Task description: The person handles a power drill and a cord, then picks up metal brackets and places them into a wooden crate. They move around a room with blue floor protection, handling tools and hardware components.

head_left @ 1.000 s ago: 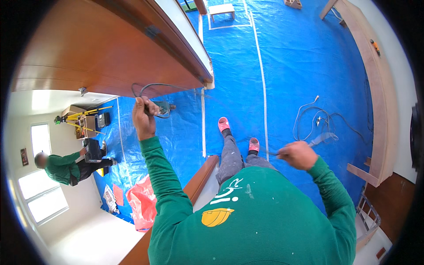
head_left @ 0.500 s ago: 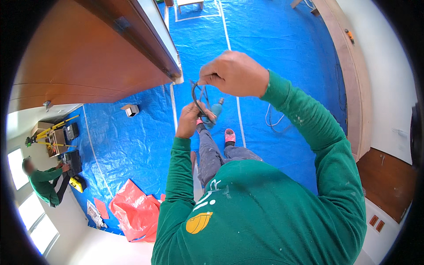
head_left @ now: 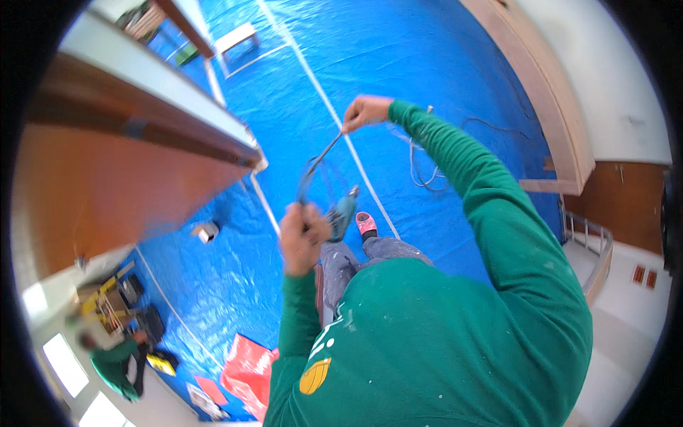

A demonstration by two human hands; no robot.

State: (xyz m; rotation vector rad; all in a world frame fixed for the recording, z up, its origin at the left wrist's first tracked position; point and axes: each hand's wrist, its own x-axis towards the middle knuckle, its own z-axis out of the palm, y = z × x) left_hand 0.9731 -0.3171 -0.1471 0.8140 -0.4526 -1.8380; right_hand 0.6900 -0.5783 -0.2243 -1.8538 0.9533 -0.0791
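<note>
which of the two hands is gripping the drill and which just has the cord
The left hand grips the teal drill close to the body. The right hand, stretched out farther away, pinches only the cord.

1. The scene is seen from one head-worn fisheye camera, aimed steeply down over the green sweater (head_left: 455,341).
2. The hands are viewed closely; the blue floor sheet (head_left: 441,64) lies well below.
3. Straight edges are bent toward the rim.

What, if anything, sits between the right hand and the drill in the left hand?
Nothing solid. The left hand grips the teal drill along with loops of cord. The right hand pinches the same cord farther out. Between them is only that stretched cord, above the blue tarp.
</note>
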